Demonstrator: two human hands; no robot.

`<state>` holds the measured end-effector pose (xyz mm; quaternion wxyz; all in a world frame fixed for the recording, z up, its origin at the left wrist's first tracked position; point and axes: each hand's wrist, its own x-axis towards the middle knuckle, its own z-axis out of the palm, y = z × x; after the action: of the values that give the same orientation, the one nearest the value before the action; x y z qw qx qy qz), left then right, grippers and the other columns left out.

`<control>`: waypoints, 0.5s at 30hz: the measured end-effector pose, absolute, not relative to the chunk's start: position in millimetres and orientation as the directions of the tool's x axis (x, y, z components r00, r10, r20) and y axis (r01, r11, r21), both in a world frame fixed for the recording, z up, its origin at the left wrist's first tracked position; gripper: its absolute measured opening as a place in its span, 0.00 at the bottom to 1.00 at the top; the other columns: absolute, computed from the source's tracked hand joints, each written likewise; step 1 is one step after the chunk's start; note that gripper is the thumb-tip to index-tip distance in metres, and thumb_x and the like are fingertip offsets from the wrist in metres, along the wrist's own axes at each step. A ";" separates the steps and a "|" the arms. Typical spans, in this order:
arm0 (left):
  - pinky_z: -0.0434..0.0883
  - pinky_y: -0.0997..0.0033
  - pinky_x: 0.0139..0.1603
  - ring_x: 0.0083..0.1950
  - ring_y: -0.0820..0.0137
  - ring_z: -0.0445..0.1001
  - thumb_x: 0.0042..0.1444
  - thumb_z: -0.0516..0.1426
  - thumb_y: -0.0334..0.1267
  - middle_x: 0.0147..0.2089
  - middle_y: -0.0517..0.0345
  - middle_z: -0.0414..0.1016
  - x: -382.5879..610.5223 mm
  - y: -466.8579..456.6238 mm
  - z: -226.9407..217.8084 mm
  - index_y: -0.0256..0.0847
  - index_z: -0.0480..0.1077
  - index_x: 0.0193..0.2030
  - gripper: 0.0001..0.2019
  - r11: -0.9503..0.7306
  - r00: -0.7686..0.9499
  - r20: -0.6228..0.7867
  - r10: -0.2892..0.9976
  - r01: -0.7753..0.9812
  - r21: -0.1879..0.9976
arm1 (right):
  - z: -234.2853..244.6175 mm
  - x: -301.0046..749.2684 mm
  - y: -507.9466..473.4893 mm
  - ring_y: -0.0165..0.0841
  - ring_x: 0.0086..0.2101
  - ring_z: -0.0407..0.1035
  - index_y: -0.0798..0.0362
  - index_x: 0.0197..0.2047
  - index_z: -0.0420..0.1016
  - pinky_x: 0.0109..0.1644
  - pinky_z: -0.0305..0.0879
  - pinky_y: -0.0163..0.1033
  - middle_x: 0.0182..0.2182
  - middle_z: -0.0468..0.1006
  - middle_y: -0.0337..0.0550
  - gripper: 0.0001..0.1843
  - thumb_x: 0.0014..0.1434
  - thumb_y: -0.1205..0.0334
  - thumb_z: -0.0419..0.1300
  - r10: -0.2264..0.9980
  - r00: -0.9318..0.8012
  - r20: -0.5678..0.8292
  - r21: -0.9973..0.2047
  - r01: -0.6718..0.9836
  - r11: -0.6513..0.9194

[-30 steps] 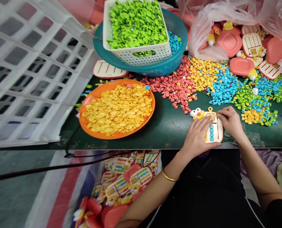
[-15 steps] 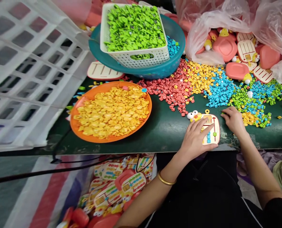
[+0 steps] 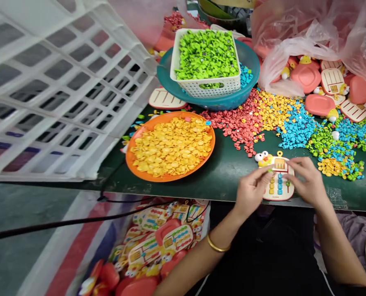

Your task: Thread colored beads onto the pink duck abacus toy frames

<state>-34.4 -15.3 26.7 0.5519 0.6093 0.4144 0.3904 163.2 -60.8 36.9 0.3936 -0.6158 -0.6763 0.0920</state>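
A cream toy board (image 3: 275,197) with a red edge and a yellow duck head with bulging white eyes (image 3: 262,156) lies flat near the table's front edge. Yellow beads (image 3: 272,186) and blue beads (image 3: 279,185) sit in its slots, and a green bead (image 3: 288,183) is in the right-hand slot. My left hand (image 3: 253,190) is over the board's left side, thumb and forefinger pinched on a small green bead (image 3: 269,170). From the right, my right hand (image 3: 309,183) reaches over the board, thumb and forefinger apart; I see nothing between them.
An orange plate (image 3: 130,164) of yellow pieces stands left. Behind it, a white basket (image 3: 207,87) of green pieces rests in a blue basin (image 3: 166,74). Bead piles (image 3: 297,123) and bagged toys lie behind and right. A white crate (image 3: 87,164) leans at far left.
My left hand has drawn back from lying flat on the board and now pinches a green bead. My right hand has come from the table onto the board's right side. The view has shifted.
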 end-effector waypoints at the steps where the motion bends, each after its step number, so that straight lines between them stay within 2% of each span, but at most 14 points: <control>1: 0.78 0.66 0.49 0.46 0.64 0.81 0.63 0.58 0.51 0.49 0.51 0.82 -42.7 -1.4 30.0 0.40 0.78 0.51 0.19 -0.125 0.287 0.079 0.955 0.147 0.981 | 30.6 179.9 -56.3 0.40 0.42 0.72 0.48 0.49 0.80 0.45 0.70 0.46 0.41 0.78 0.48 0.13 0.64 0.57 0.61 0.899 0.173 0.402 -0.603 0.789 0.118; 3: 0.75 0.63 0.54 0.48 0.64 0.80 0.62 0.59 0.51 0.51 0.53 0.82 -65.5 36.2 40.9 0.42 0.78 0.51 0.18 -0.271 0.155 0.230 0.961 0.337 0.902 | 17.6 215.4 -47.3 0.40 0.37 0.72 0.52 0.42 0.83 0.43 0.69 0.47 0.37 0.78 0.50 0.14 0.64 0.54 0.58 0.829 0.391 0.401 -0.557 0.822 -0.118; 4: 0.75 0.62 0.55 0.48 0.64 0.80 0.62 0.58 0.50 0.50 0.53 0.82 -79.0 58.6 48.2 0.42 0.78 0.51 0.18 -0.316 0.084 0.314 0.946 0.456 0.832 | 11.7 230.7 -43.0 0.40 0.35 0.71 0.53 0.39 0.83 0.42 0.68 0.47 0.35 0.78 0.50 0.16 0.65 0.53 0.57 0.801 0.446 0.400 -0.524 0.828 -0.200; 6: 0.71 0.55 0.59 0.51 0.60 0.78 0.61 0.59 0.49 0.49 0.52 0.82 -107.4 105.8 64.2 0.40 0.78 0.51 0.18 -0.279 -0.040 0.417 0.908 0.684 0.674 | 1.3 250.5 -35.1 0.41 0.36 0.70 0.54 0.39 0.83 0.42 0.67 0.47 0.34 0.79 0.52 0.17 0.65 0.53 0.55 0.808 0.443 0.388 -0.436 0.861 -0.263; 7: 0.69 0.51 0.61 0.52 0.57 0.78 0.60 0.59 0.49 0.49 0.52 0.81 -121.2 128.7 72.1 0.39 0.78 0.52 0.19 -0.198 -0.098 0.416 0.904 0.765 0.612 | -3.2 254.8 -31.4 0.42 0.37 0.69 0.54 0.40 0.83 0.43 0.67 0.47 0.35 0.79 0.52 0.17 0.65 0.54 0.55 0.835 0.405 0.372 -0.387 0.885 -0.257; 9: 0.67 0.44 0.62 0.55 0.53 0.76 0.61 0.58 0.47 0.50 0.53 0.81 -145.0 168.7 85.7 0.37 0.76 0.54 0.20 0.009 -0.223 0.327 0.918 0.838 0.545 | -10.8 255.6 -24.7 0.44 0.41 0.68 0.54 0.43 0.82 0.44 0.66 0.47 0.37 0.79 0.53 0.16 0.65 0.56 0.55 0.877 0.338 0.341 -0.301 0.923 -0.239; 11: 0.66 0.35 0.61 0.56 0.47 0.75 0.59 0.59 0.41 0.51 0.45 0.80 -160.5 195.4 95.2 0.28 0.74 0.55 0.21 0.113 -0.301 0.286 0.910 0.841 0.529 | -15.7 252.3 -20.2 0.44 0.41 0.66 0.54 0.43 0.82 0.44 0.65 0.47 0.37 0.79 0.54 0.16 0.65 0.59 0.54 0.888 0.328 0.322 -0.253 0.934 -0.253; 13: 0.63 0.31 0.62 0.61 0.42 0.70 0.57 0.62 0.41 0.56 0.40 0.77 -163.3 202.9 99.3 0.24 0.69 0.61 0.29 0.133 -0.301 0.267 0.916 0.852 0.506 | -16.5 249.2 -19.6 0.44 0.40 0.66 0.54 0.41 0.82 0.43 0.65 0.47 0.36 0.78 0.53 0.15 0.65 0.61 0.54 0.881 0.338 0.330 -0.243 0.933 -0.267; 15: 0.60 0.32 0.65 0.68 0.39 0.62 0.57 0.63 0.46 0.65 0.40 0.68 -150.2 186.8 96.2 0.27 0.63 0.67 0.35 0.044 -0.205 0.293 0.934 0.879 0.475 | -12.8 244.7 -23.6 0.43 0.40 0.67 0.53 0.40 0.82 0.42 0.66 0.46 0.36 0.77 0.52 0.15 0.65 0.61 0.54 0.866 0.336 0.370 -0.259 0.933 -0.251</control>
<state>-150.2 186.8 96.2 0.0475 0.6286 0.7209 0.2879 244.7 -23.6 -12.8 0.2196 -0.7872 -0.5712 -0.0759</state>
